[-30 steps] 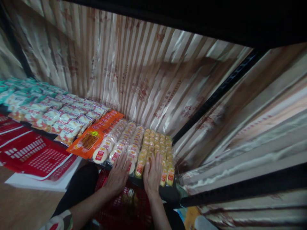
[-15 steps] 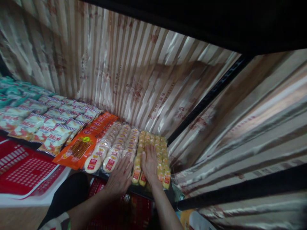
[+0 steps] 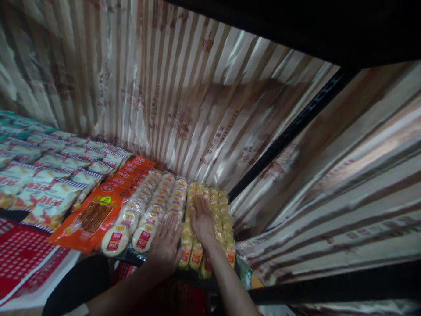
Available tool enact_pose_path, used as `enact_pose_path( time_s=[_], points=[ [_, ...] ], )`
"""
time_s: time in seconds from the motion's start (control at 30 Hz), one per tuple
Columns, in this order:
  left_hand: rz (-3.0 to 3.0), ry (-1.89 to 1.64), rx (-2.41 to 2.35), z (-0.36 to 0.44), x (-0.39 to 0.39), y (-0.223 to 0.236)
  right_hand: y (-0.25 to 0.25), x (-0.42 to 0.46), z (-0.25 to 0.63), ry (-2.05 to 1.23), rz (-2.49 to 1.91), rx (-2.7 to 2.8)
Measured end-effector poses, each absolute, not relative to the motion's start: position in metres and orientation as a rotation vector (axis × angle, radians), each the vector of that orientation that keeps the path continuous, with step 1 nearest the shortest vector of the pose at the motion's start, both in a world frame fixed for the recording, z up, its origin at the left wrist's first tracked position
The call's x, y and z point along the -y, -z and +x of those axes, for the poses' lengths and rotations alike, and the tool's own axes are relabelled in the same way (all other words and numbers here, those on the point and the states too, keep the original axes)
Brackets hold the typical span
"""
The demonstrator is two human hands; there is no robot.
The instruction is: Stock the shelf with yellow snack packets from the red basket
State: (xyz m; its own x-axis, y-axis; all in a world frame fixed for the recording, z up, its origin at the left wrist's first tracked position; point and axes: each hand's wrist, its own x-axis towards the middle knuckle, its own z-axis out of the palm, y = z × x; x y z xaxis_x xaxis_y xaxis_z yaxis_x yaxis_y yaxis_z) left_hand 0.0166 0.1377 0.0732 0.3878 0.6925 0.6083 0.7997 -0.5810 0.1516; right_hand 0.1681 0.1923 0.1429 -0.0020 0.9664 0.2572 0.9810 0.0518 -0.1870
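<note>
My left hand (image 3: 165, 248) lies flat, fingers stretched out, over the front of a row of round white packaged crackers (image 3: 144, 235). Farther in, my right hand (image 3: 203, 219) rests with its fingers extended on the small yellow wrapped snacks (image 3: 196, 254), which stand in tight rows at the shelf's right end. Neither hand grasps a packet. To the left of the white rows lies an orange bag of brown stick snacks (image 3: 98, 215). My hands and forearms hide some of the packets beneath them.
White and orange snack bags (image 3: 54, 202) fill the shelf's left, with green packets (image 3: 13, 123) beyond. A red basket (image 3: 23, 259) stands at lower left. A black post (image 3: 283, 136) slants up at the right, before striped plastic sheeting (image 3: 184, 96). A dark shelf hangs overhead.
My right hand has slid deeper over the yellow snacks, away from the front edge. The left hand stays near the front of the white rows. The view has shifted closer to the shelf.
</note>
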Motion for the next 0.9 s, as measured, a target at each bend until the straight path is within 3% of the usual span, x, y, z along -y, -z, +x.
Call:
enact_pose_path(
  time_s=[0.33,0.9],
  points=[
    [-2.495,0.899,1.32,0.012,-0.14,-0.078,-0.15,-0.224,0.142,-0.138,-1.948,2.418],
    [-2.526,1.058,1.381,0.014,-0.14,-0.07,-0.138,-0.238,0.127,-0.083,-1.784,2.65]
  ],
)
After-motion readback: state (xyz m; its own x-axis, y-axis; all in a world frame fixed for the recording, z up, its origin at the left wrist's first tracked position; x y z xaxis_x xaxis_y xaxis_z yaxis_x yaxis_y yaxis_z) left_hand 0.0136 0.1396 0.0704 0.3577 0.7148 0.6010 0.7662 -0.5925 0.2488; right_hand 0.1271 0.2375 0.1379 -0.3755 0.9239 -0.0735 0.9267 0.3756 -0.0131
